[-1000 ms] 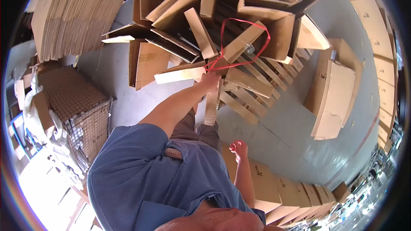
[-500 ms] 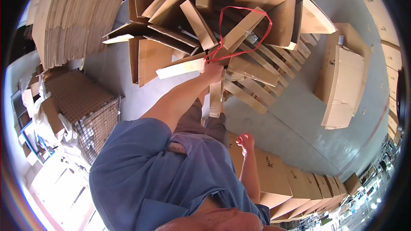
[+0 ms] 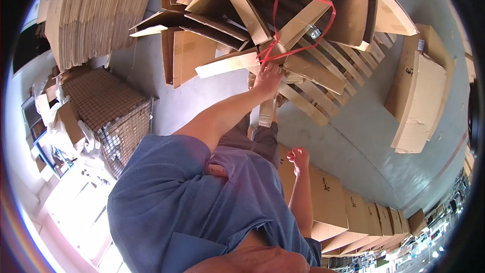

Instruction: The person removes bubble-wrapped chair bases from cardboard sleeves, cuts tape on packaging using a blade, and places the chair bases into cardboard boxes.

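Just beside the pallet (image 3: 303, 102), the left hand (image 3: 269, 78) is pinching red strap (image 3: 334, 19), firmness likely preventing slips; farther off, the right hand (image 3: 299, 160) is hovering, grip unclear.

You have two hands (image 3: 269, 77), one red strap (image 3: 334, 12), one slatted pallet (image 3: 304, 104), one mesh cage (image 3: 103, 97), one cardboard stack (image 3: 96, 20), one lone carton (image 3: 422, 96) at right, plus pallet-side cardboard pieces (image 3: 247, 14) too overlapped to count.
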Tool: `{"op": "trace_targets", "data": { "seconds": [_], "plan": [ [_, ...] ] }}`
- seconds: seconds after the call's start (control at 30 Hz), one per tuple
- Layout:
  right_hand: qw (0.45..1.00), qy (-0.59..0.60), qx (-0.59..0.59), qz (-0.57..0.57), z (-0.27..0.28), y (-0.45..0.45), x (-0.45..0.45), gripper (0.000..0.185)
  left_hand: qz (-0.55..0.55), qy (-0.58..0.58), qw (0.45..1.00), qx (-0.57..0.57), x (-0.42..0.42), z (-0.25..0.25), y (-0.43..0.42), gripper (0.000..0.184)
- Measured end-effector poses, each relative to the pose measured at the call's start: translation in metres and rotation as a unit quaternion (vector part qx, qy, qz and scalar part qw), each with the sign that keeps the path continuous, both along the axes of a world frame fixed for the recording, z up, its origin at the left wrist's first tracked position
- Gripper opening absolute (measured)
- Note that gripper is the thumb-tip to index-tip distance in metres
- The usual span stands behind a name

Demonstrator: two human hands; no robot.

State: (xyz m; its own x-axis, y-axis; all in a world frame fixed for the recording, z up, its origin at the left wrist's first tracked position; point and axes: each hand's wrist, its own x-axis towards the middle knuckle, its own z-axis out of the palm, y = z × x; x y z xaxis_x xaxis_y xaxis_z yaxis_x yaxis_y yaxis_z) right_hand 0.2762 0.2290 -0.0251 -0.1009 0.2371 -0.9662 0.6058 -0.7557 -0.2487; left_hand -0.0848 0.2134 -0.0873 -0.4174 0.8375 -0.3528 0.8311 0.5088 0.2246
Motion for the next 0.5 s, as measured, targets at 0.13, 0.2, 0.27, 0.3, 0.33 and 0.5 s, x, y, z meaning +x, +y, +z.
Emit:
{"op": "trace_targets", "data": {
  "seconds": [0.13, 0.2, 0.27, 0.3, 0.33, 0.5],
  "plan": [
    [1.000, 0.000, -0.005, -0.015, -0.003, 0.002, -0.003, 0.016, 0.126, 0.055, 0.988, 0.069, -0.013, 0.022, -0.027, 0.068],
    [1.000, -0.006, 0.002, -0.018, 0.000, 0.001, -0.005, 0.015, 0.190, 0.105, 0.973, 0.079, -0.030, 0.020, -0.049, 0.076],
    [1.000, -0.012, 0.005, -0.015, -0.001, 0.001, -0.009, 0.014, 0.192, 0.090, 0.976, 0.055, -0.055, -0.002, -0.077, 0.076],
    [1.000, -0.011, 0.005, 0.000, -0.003, 0.000, -0.009, 0.013, 0.186, 0.047, 0.980, 0.042, -0.063, -0.011, -0.089, 0.072],
    [1.000, -0.010, 0.003, 0.016, -0.004, -0.001, -0.009, 0.013, 0.176, -0.001, 0.984, -0.004, -0.070, 0.001, -0.089, 0.066],
    [0.999, -0.017, 0.018, 0.026, -0.014, -0.014, -0.014, 0.014, 0.127, 0.065, 0.989, -0.037, -0.059, 0.036, -0.063, 0.051]
  ]
}}
